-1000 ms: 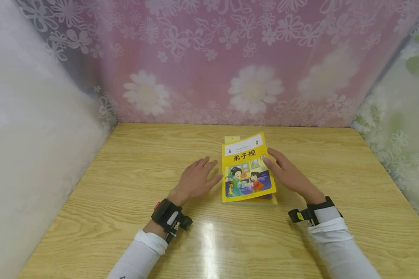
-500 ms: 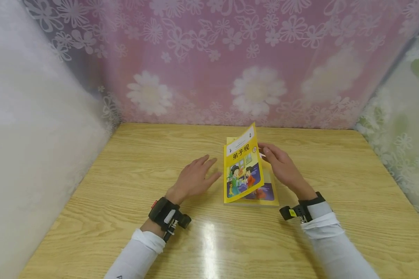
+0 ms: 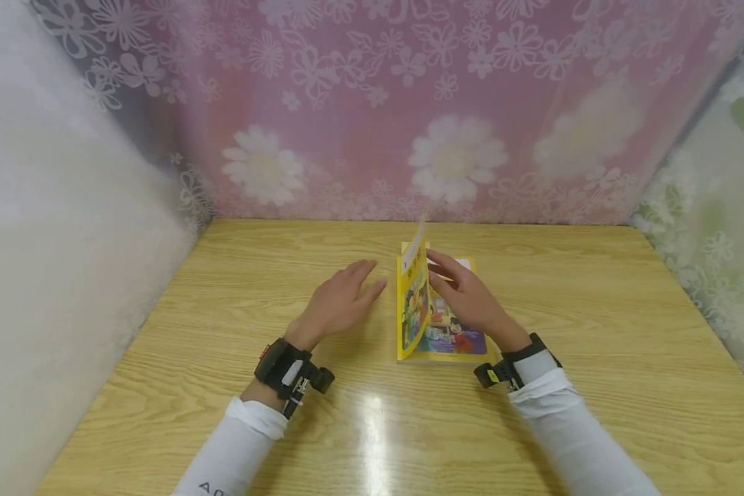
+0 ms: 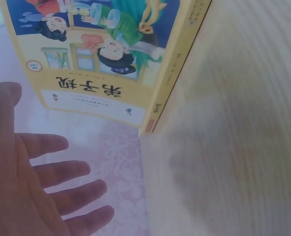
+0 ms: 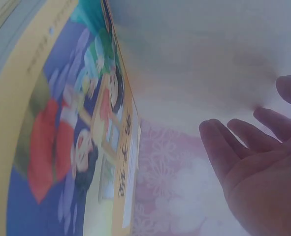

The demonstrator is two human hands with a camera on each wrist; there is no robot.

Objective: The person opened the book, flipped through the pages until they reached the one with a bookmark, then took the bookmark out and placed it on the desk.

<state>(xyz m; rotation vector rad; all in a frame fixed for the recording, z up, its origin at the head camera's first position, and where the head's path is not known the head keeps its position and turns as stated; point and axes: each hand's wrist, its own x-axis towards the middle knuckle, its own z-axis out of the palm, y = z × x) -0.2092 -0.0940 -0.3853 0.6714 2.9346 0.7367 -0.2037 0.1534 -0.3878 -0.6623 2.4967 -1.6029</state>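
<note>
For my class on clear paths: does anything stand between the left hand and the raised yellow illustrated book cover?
Nothing visible: only a gap separates the left hand from the raised yellow cover; the right hand is on the cover's inner side.

The worktop (image 3: 409, 413) is pale yellow-brown with wavy wood grain running mostly left to right. Its straight far edge meets a pink-mauve hanging (image 3: 335, 138), printed with white outlined blossoms (image 3: 319, 69) across the upper part and large, soft-edged white daisies (image 3: 263, 165) lower down. On the left stands a whitish, mostly plain side hanging (image 3: 74, 241), shading to grey-purple towards the far corner. The right-hand hanging (image 3: 713, 220) is pale, with green leaf shapes and white lacy flowers. A bright streak of reflected light (image 3: 374, 441) gleams at the near middle.
</note>
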